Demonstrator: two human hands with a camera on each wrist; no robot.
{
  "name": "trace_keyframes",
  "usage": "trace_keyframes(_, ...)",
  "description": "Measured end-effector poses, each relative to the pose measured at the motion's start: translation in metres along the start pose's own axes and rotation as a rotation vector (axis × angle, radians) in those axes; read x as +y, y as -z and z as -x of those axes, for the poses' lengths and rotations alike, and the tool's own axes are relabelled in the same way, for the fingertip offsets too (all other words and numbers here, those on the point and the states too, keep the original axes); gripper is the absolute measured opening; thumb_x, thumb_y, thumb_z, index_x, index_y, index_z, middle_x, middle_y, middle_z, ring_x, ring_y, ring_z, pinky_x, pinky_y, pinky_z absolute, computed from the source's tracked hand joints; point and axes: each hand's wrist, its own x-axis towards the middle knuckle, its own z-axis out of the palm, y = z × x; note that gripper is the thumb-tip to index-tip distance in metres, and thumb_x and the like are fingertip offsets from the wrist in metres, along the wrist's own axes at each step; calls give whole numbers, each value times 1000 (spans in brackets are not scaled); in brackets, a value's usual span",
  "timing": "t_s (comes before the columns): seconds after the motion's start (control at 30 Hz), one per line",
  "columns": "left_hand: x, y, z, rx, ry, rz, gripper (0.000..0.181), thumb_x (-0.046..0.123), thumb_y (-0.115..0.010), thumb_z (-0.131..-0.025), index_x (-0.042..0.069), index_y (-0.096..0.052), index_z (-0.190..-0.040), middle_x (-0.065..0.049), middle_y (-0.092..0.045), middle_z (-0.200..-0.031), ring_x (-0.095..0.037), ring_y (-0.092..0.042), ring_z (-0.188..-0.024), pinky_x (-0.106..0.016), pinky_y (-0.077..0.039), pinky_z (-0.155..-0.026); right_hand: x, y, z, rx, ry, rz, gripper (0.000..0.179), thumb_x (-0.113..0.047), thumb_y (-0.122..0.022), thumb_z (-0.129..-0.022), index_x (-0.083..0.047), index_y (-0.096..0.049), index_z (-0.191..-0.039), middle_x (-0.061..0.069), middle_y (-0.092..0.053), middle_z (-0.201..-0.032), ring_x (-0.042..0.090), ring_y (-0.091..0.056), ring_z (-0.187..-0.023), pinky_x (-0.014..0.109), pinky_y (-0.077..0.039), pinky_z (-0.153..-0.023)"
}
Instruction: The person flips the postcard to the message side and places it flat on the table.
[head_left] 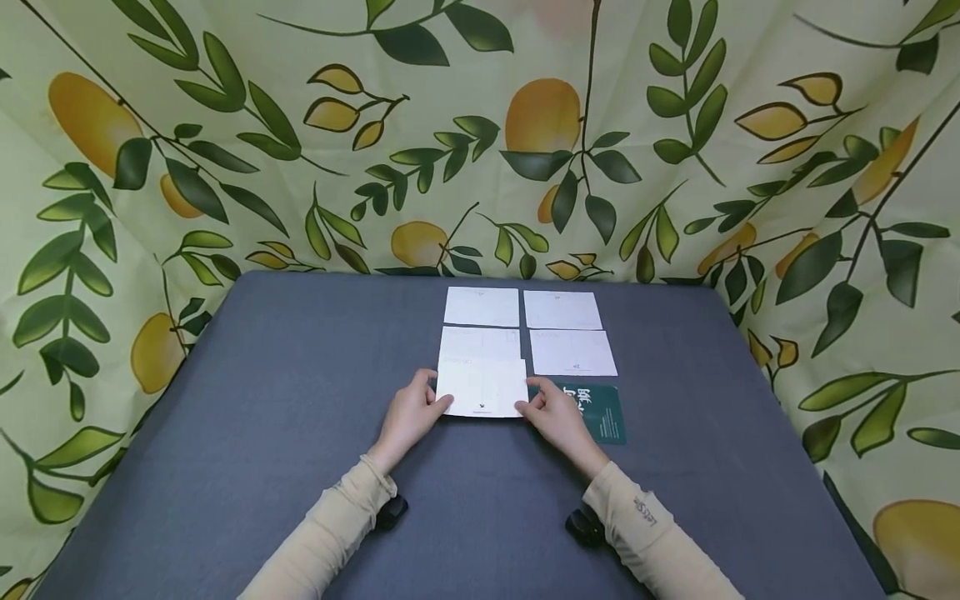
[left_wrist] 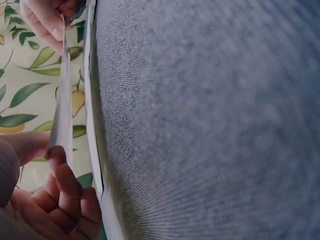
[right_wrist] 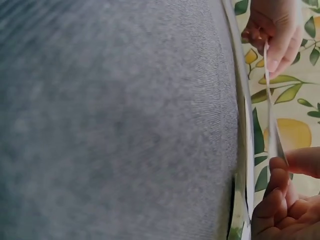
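Note:
A white card [head_left: 482,390] with small print near its front edge is held level, raised off the table in both wrist views. My left hand [head_left: 411,410] pinches its left side between thumb and fingers; my right hand [head_left: 553,414] pinches the right side the same way. In the right wrist view, the card [right_wrist: 271,115] appears edge-on, slightly bent. Beyond it, a second white card [head_left: 480,342] lies flat, its near part overlapped by the held one. A green card [head_left: 603,414] with white lettering lies at the right, partly hidden by my right hand.
Three more white cards lie farther back: a back-left card [head_left: 482,307], a back-right card [head_left: 562,310] and a right-hand card [head_left: 573,353] in front of it. A grey cloth covers the table [head_left: 300,350]. Behind hangs a leaf-and-fruit patterned curtain [head_left: 465,75].

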Motion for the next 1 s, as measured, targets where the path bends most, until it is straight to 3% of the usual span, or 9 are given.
trace_keyframes(0.43, 1, 3, 6, -75, -10, -143, 37, 21, -66, -85, -2, -55, -112, -3, -55, -61, -12, -44, -47, -23, -33, -45, 1, -5, 2, -84, -29, 99, 48, -20, -67, -84, 1, -53, -126, 1, -57, -63, 11, -46, -50, 23, -36, -47)
trace_keyframes(1.0, 0, 1, 11, -92, -1, -258, 35, 23, -69, -83, -2, -57, -105, -6, -58, -61, -14, -48, -48, -25, -33, -42, -4, -3, 6, -133, 1, 121, 44, -16, -67, -83, 4, -55, -121, 1, -54, -58, 10, -45, -48, 22, -34, -46)
